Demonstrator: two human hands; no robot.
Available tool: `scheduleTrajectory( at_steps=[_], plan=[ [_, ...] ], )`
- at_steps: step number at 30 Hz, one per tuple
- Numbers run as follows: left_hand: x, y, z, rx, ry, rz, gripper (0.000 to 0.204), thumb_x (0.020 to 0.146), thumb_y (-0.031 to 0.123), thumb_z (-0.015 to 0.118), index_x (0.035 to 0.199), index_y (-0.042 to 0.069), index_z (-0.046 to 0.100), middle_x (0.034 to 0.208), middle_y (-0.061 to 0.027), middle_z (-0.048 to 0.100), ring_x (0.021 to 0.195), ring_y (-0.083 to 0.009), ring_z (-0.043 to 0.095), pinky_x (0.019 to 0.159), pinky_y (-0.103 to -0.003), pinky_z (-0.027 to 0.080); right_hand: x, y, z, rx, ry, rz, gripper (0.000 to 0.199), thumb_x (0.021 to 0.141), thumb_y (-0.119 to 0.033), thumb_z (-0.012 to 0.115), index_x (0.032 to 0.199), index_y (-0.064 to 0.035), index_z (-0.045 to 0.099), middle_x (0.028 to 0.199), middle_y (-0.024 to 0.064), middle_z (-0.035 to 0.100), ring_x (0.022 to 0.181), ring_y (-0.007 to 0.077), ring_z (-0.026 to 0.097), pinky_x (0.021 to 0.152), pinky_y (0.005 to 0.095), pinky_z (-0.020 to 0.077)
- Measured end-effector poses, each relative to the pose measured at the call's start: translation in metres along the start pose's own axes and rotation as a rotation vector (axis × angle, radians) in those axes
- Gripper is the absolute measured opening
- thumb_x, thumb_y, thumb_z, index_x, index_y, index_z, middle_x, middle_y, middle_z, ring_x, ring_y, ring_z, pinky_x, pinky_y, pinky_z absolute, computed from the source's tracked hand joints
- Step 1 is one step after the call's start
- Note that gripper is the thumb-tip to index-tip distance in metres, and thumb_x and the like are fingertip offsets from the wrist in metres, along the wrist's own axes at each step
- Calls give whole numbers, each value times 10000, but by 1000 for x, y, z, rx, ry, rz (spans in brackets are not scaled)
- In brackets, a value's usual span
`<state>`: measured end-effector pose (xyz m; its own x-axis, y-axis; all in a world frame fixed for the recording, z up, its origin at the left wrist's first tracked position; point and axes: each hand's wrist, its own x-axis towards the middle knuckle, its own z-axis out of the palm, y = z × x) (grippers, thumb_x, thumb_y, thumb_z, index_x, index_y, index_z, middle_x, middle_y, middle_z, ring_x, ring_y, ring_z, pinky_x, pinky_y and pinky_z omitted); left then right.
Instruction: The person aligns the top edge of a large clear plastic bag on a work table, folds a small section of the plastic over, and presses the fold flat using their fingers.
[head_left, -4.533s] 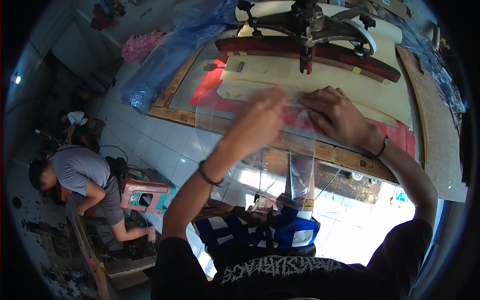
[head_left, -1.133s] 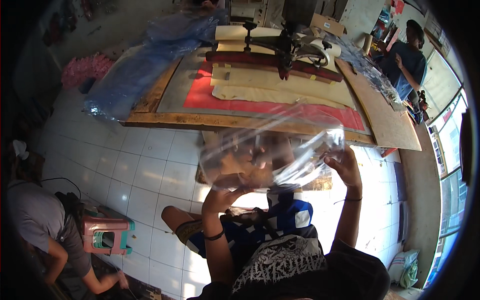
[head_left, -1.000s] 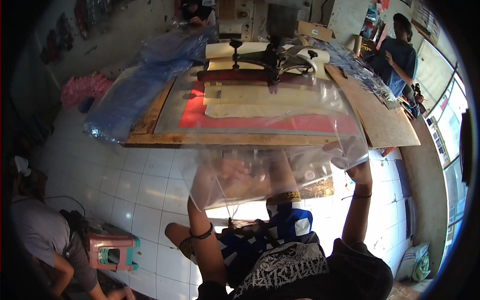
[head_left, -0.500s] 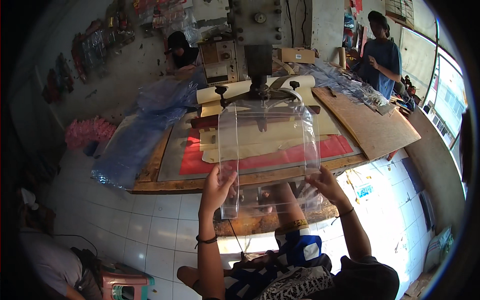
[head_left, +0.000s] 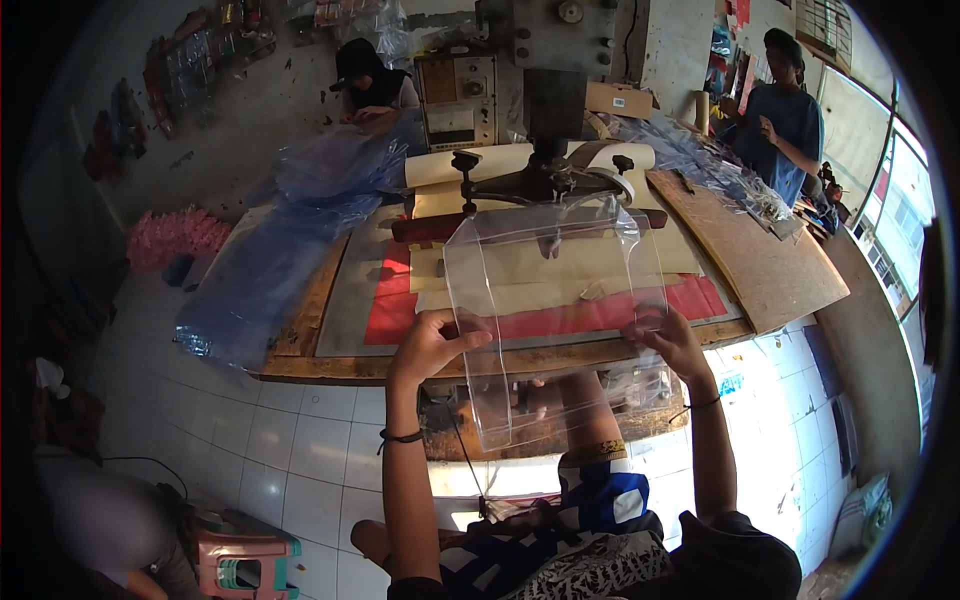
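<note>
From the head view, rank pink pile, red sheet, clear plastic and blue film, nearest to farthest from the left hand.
1. Clear plastic: held by the left hand.
2. Red sheet: on the table, just beyond.
3. Blue film: at the table's left side.
4. Pink pile: farther left, beyond the film.

Daylight came in from the right, where the window (head_left: 905,235) glowed pale and the sunlit floor (head_left: 770,450) was nearly washed out to white. The left side was much dimmer, its wall (head_left: 300,120) dull grey and the lower corner sunk in darkness. Thin white glints ran along the folds of the clear plastic (head_left: 478,380), and the blue plastic (head_left: 265,265) shone at its near end. Black closed in around the curved rim, where straight lines bowed. The left hand (head_left: 432,348) and right hand (head_left: 672,340) looked fairly sharp, while a soft blur covered the person (head_left: 115,525) at lower left.
</note>
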<state>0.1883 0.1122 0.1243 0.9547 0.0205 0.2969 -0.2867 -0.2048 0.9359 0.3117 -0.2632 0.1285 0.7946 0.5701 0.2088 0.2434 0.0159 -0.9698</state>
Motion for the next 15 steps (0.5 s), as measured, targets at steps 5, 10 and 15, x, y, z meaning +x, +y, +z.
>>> scheduleTrajectory(
  at_steps=[5, 10, 15],
  plan=[
    [-2, -13, -2, -184, -84, 94, 157, 846, 163, 750, 926, 38, 699, 891, -29, 706, 803, -92, 645, 709, -236, 491, -11, -8, -10, -76, -72, -86, 215, 833, -31, 732, 1012, -53, 616, 990, 8, 598, 952, 119, 589, 862, 289, 469],
    [-5, 6, 1, -230, -128, 19, 163, 909, 146, 674, 1029, 35, 669, 917, -37, 696, 831, -122, 661, 741, -260, 514, 5, -22, 8, 30, 87, -104, 215, 912, -76, 653, 1090, 3, 561, 984, 98, 660, 866, 169, 652, 758, 314, 545],
    [-8, 8, 2, -143, -106, 0, 194, 924, 167, 659, 1065, 34, 657, 934, -38, 687, 829, -117, 652, 742, -258, 504, 11, -8, 9, -33, 140, -73, 344, 920, -130, 662, 1207, -17, 509, 1027, 159, 698, 884, 184, 688, 678, 287, 554]
  ],
)
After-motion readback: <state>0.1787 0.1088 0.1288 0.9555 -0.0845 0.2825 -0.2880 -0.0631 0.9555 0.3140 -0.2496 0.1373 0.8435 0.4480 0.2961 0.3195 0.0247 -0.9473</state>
